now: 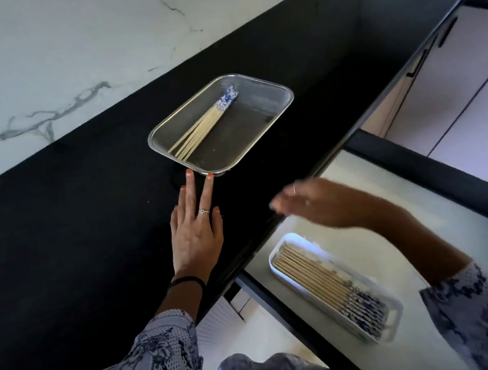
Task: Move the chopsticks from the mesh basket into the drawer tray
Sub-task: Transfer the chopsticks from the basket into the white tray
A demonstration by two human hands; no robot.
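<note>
A small bundle of chopsticks [205, 126], perhaps five though too overlapped to count, lies in the one mesh basket [276, 114] on the black table [53, 249], just beyond the left grip's fingertips. Their long axis runs diagonally, blue-patterned ends pointing away to the right, bare tips toward the left hand [195, 228]. That grip lies flat, fingers straight and spread, one fingertip touching the basket's near rim. The right hand [313, 202] is blurred, fingers extended, holding nothing, above the open drawer [398, 191]. Below it, one white tray [281, 243] holds many chopsticks.
</note>
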